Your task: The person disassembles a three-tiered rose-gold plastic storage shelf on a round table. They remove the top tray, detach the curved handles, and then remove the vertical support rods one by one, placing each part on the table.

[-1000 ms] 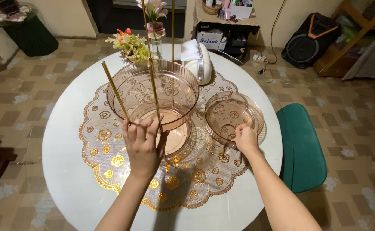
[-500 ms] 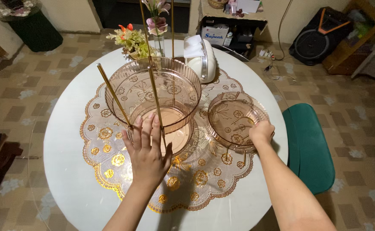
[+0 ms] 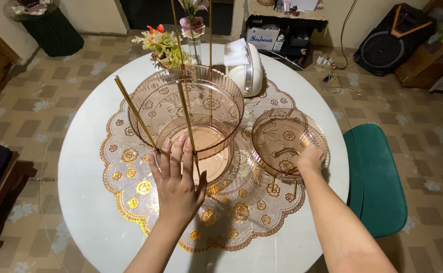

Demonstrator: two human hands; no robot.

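A large ribbed pink glass bowl (image 3: 187, 108) stands in a gold rod stand (image 3: 133, 112) on a gold-flowered lace mat (image 3: 231, 212) in the middle of the round white table (image 3: 85, 202). My left hand (image 3: 177, 183) lies flat, fingers spread, against the bowl's near base and the front rods. To the right sits a smaller pink glass bowl (image 3: 282, 136) on gold legs. My right hand (image 3: 310, 159) is closed on that small bowl's near right rim.
At the table's far side stand a vase of flowers (image 3: 167, 46), a tall glass vase with a pink rose (image 3: 193, 31) and a white tissue holder (image 3: 245, 68). A green stool (image 3: 375, 182) stands right of the table. Black speaker (image 3: 390, 38) and shelf behind.
My left hand has opened flat and slid slightly right along the big bowl's base. My right hand has moved right along the small bowl's rim and closed on it.
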